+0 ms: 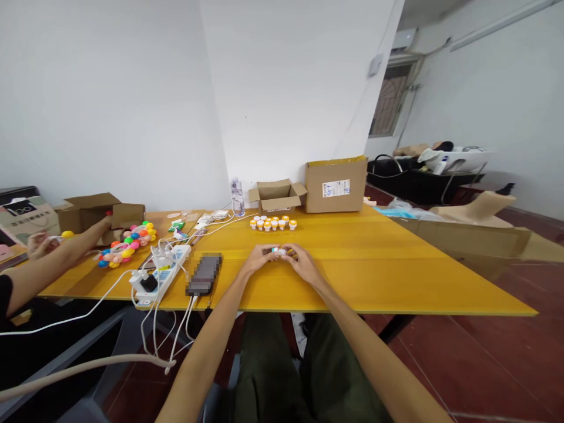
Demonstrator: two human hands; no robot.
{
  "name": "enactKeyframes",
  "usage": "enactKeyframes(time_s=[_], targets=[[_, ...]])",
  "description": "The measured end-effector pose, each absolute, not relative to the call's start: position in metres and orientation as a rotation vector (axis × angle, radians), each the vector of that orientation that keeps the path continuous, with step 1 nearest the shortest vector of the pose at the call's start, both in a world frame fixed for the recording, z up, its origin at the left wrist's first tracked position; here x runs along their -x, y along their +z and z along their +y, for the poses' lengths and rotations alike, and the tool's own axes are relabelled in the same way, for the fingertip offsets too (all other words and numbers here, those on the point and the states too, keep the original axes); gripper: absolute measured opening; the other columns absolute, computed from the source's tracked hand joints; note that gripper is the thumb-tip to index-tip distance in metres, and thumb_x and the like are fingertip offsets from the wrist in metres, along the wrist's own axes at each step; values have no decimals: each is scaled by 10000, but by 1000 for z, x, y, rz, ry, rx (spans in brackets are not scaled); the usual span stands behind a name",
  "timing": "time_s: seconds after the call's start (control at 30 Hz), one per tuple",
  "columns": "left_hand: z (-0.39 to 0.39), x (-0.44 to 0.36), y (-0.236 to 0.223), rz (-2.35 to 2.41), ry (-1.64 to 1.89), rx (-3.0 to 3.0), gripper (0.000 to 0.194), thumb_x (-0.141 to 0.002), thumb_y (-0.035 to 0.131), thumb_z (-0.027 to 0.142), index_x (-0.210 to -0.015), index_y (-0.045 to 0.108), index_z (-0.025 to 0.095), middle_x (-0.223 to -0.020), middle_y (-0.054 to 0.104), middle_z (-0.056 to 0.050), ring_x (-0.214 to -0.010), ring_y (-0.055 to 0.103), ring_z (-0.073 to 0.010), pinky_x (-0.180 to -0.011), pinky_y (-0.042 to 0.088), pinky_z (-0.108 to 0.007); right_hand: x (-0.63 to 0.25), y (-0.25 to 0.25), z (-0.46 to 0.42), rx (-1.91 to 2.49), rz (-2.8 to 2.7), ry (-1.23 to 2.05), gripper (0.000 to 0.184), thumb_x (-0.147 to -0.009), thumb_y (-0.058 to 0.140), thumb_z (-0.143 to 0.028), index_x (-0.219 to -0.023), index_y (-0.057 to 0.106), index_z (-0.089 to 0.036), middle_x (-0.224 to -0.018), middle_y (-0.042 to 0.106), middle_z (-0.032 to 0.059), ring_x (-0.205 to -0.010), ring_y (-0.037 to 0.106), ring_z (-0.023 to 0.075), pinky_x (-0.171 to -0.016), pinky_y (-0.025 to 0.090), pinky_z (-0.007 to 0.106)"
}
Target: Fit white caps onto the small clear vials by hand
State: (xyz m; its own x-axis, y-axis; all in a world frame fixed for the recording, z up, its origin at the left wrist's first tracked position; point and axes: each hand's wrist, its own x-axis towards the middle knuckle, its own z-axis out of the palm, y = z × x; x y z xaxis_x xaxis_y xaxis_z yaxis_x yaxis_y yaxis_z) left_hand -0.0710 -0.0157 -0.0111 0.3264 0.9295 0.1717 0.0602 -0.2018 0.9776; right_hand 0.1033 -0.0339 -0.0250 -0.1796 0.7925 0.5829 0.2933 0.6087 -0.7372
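Note:
Over the yellow table, my left hand (261,257) and my right hand (302,261) meet at a small white and clear piece with a bit of green (278,252). Fingertips of both hands pinch it from opposite sides; its exact kind is too small to make out. Just beyond my hands stand several small white pieces with orange-yellow rings (274,224), grouped close together.
Behind them are an open cardboard box (277,197) and a taller carton (335,187). To the left lie a phone (204,275), a power strip (170,273) with cables, and colourful ball rings (127,244). A co-worker's arm (61,258) reaches into another box (88,214).

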Motion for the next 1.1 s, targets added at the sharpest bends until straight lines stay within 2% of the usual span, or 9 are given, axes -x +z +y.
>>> enactKeyframes(time_s=[0.17, 0.63, 0.93, 1.1], targets=[[-18, 71, -8, 922, 1046, -1592, 474, -630, 771, 432, -1002, 725, 141, -692, 692, -33, -632, 573, -138, -652, 462, -267, -104, -25, -33, 906, -1757, 570, 161, -758, 559, -206, -898, 634, -232, -914, 679, 32, -729, 619, 168, -721, 513, 310], [-13, 73, -12, 902, 1033, -1634, 450, -665, 745, 430, -1016, 720, 150, -740, 694, -30, -643, 557, -130, -653, 448, -260, -103, -25, -34, 942, -1784, 573, 143, -797, 552, -298, -891, 641, -235, -859, 688, 30, -744, 616, 181, -707, 502, 306], [-16, 71, -10, 903, 1020, -1630, 447, -657, 744, 458, -982, 724, 151, -721, 681, -30, -625, 554, -124, -632, 441, -250, -104, -28, -32, 945, -1759, 620, 215, -741, 582, -228, -953, 619, -239, -927, 685, 31, -776, 632, 181, -733, 517, 318], [-17, 70, -9, 906, 1010, -1631, 463, -644, 751, 465, -977, 723, 144, -747, 691, -39, -631, 560, -125, -637, 446, -250, -104, -28, -31, 923, -1765, 645, 165, -744, 569, -224, -902, 616, -234, -912, 673, 21, -751, 628, 168, -721, 519, 311]])
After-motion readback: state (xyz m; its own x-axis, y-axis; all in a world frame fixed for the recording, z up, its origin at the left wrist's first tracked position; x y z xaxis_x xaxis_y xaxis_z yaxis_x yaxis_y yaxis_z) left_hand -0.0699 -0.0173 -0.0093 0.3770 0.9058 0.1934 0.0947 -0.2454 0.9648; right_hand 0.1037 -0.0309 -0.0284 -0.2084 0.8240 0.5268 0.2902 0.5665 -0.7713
